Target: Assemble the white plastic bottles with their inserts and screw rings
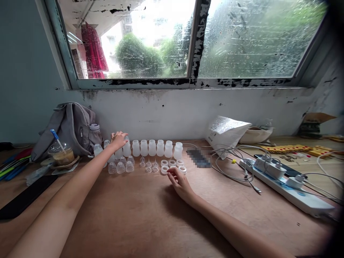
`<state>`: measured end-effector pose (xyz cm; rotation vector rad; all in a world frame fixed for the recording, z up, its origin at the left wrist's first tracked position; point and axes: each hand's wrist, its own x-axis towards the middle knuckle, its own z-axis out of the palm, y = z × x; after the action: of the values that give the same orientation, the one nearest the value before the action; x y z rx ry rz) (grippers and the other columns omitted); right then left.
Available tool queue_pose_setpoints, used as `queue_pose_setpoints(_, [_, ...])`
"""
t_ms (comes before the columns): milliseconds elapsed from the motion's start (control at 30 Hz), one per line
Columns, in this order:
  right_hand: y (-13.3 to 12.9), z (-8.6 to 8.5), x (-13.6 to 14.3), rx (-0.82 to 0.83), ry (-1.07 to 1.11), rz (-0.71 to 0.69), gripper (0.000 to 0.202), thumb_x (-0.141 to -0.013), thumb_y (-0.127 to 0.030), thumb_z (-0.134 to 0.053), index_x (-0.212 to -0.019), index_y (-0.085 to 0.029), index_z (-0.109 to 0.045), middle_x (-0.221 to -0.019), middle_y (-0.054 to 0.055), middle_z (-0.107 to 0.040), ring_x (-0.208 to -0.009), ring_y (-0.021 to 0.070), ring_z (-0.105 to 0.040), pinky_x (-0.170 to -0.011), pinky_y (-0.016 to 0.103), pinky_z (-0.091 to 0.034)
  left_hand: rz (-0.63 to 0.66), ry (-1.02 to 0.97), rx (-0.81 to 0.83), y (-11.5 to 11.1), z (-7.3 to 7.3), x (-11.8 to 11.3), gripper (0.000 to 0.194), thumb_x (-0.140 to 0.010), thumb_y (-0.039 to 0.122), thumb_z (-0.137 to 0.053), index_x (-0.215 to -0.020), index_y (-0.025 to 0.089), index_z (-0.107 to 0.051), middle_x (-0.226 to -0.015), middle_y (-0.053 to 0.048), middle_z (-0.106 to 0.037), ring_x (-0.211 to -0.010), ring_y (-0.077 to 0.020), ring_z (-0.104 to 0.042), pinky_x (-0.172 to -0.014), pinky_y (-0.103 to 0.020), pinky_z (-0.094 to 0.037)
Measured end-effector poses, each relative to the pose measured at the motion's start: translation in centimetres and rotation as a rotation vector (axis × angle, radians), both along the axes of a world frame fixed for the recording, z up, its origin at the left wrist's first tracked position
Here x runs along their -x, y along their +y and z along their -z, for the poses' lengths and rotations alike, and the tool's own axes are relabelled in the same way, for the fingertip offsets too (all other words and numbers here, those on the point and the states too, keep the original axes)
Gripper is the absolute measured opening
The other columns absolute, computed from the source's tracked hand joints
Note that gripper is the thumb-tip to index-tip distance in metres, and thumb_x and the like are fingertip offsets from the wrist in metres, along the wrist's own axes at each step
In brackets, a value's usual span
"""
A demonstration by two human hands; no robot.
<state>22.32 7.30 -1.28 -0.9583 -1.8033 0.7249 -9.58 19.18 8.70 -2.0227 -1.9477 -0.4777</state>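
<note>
My left hand [118, 140] reaches to the back row, its fingers curled at the neck of a frosted baby bottle [126, 148]. Several similar bottles [152, 148] stand upright in a line to the right, and more are partly hidden behind my left forearm. In front are clear dome caps [129, 166] and clear nipples [148, 163]. My right hand [181, 183] rests low at the front of the white collar rings [165, 170], fingers loosely bent and apart. Its fingertips are over the front rings, and one ring is partly covered. I see nothing held in it.
On the left are a grey backpack [73, 123], a cup of drink [62, 154] and a black phone-like slab [25, 197]. To the right lie a white power strip [287, 191], tangled cables [221, 165] and a white foil bag [225, 134]. A wall with a window [172, 84] stands behind.
</note>
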Motion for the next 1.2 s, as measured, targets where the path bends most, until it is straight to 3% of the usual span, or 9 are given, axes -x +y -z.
queue_pose_setpoints(167, [0.0,0.0,0.0,-0.06,-0.03,0.007,0.016,-0.083,-0.035,-0.042,-0.085,-0.022,-0.053,-0.083,0.003,-0.059,-0.074,0.0168,-0.055,-0.065,0.029,-0.043,0.006,0.002,0.01,0.3,1.1,0.3,0.035,-0.078,0.028,-0.044,-0.111,0.022,-0.052,-0.108,-0.013,-0.054,-0.11,-0.0278,-0.04,-0.093,-0.047,-0.018])
queue_pose_setpoints(567, [0.3,0.2,-0.1,-0.097,-0.103,0.015,0.014,-0.084,-0.029,-0.04,-0.088,-0.02,-0.051,-0.084,0.004,-0.059,-0.071,0.0156,-0.055,-0.064,0.028,-0.045,0.031,-0.008,0.009,0.4,1.9,-0.1,0.041,-0.078,0.019,-0.04,-0.119,0.021,-0.045,-0.122,-0.01,-0.05,-0.116,-0.0272,-0.036,-0.097,-0.052,-0.014])
queue_pose_setpoints(800, [0.4,0.3,-0.1,-0.124,-0.146,0.018,0.013,-0.085,-0.027,-0.039,-0.088,-0.02,-0.049,-0.083,0.004,-0.058,-0.07,0.0146,-0.055,-0.062,0.027,-0.046,0.035,-0.024,-0.045,0.0,1.3,-0.6,0.044,-0.077,0.019,-0.042,-0.121,0.018,-0.043,-0.125,-0.012,-0.046,-0.117,-0.0294,-0.035,-0.096,-0.056,-0.013])
queue_pose_setpoints(933, [0.7,0.4,-0.3,-0.169,-0.165,0.04,0.012,-0.085,-0.026,-0.039,-0.088,-0.02,-0.049,-0.081,0.003,-0.058,-0.067,0.0139,-0.054,-0.061,0.026,-0.045,0.089,-0.034,-0.153,-1.4,1.0,-2.8,0.04,-0.081,0.021,-0.038,-0.121,0.015,-0.042,-0.129,-0.014,-0.04,-0.118,-0.0285,-0.033,-0.097,-0.05,-0.017])
queue_pose_setpoints(1033, [1.5,0.5,-0.7,-0.236,-0.202,0.084,0.011,-0.084,-0.024,-0.04,-0.088,-0.019,-0.048,-0.08,0.004,-0.057,-0.066,0.014,-0.053,-0.06,0.026,-0.045,0.213,-0.018,-0.154,-3.6,2.2,-5.8,0.029,-0.084,0.022,-0.036,-0.109,0.018,-0.05,-0.116,-0.009,-0.052,-0.11,-0.0223,-0.042,-0.095,-0.04,-0.024])
queue_pose_setpoints(1133, [2.4,0.6,-1.3,-0.311,-0.297,0.149,0.01,-0.082,-0.022,-0.043,-0.088,-0.018,-0.05,-0.084,0.006,-0.057,-0.073,0.0167,-0.054,-0.066,0.029,-0.044,0.347,0.01,-0.087,-6.4,4.9,-8.9,0.019,-0.083,0.027,-0.042,-0.092,0.02,-0.057,-0.096,-0.005,-0.06,-0.095,-0.019,-0.05,-0.088,-0.033,-0.033])
queue_pose_setpoints(1200, [2.8,0.7,-1.7,-0.355,-0.4,0.178,0.013,-0.081,-0.022,-0.044,-0.091,-0.018,-0.052,-0.091,0.008,-0.057,-0.084,0.0201,-0.053,-0.072,0.032,-0.042,0.39,0.006,-0.049,-7.9,6.9,-10.4,0.019,-0.082,0.031,-0.045,-0.092,0.019,-0.056,-0.091,-0.005,-0.061,-0.091,-0.0206,-0.052,-0.082,-0.033,-0.036])
